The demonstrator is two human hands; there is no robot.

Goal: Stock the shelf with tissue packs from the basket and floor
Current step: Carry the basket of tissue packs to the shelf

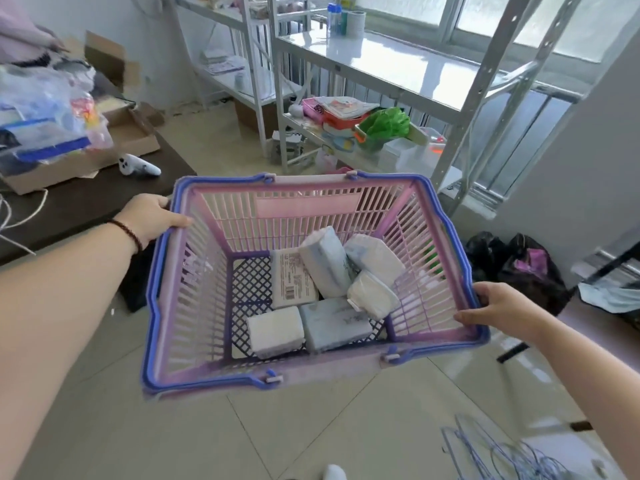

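Observation:
A pink basket [294, 209] with a blue rim is held up above the tiled floor in the middle of the view. My left hand [152, 218] grips its left rim and my right hand [498, 308] grips its right rim. Several white and pale blue tissue packs [323, 265] lie loose on the basket's bottom, heaped toward the right side. Beyond the basket stands a grey metal shelf [408, 67]; its upper board is bare and shiny.
The shelf's lower board holds a green bag [386, 124], boxes and papers. A dark table [69, 202] at left carries a cardboard box and a white controller [138, 167]. Black bags [519, 265] sit at right. Blue wire hangers [502, 455] lie at bottom right.

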